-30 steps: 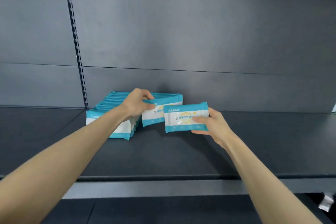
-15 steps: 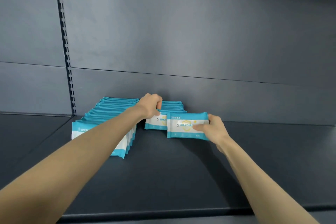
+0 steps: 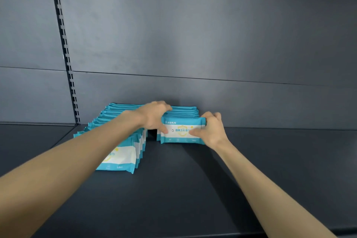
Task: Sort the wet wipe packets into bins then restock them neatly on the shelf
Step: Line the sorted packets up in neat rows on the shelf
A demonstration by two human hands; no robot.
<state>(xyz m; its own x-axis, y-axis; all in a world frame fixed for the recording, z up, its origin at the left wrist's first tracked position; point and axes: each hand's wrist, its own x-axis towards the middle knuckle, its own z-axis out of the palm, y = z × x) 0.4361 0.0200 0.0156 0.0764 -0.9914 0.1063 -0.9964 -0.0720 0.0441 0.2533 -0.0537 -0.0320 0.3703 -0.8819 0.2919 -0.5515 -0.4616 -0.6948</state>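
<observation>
The front packet [image 3: 181, 135], teal with a white label, stands upright on its long edge at the head of a short right row [image 3: 186, 111] of like packets, far back on the shelf [image 3: 193, 189] near the back panel [image 3: 193, 44]. The right hand [image 3: 213, 131] grasps its right end, thumb on the label and fingers curled over the top corner. The left hand [image 3: 154, 116] grasps its left end, thumb on the face and fingers hooked over the top; whether those fingers also catch the packets behind is hard to tell. Just left, across a narrow gap, a longer left row [image 3: 119, 157] of packets runs from the back panel toward the shelf's front. A slotted upright [image 3: 65, 54] rises behind it.
</observation>
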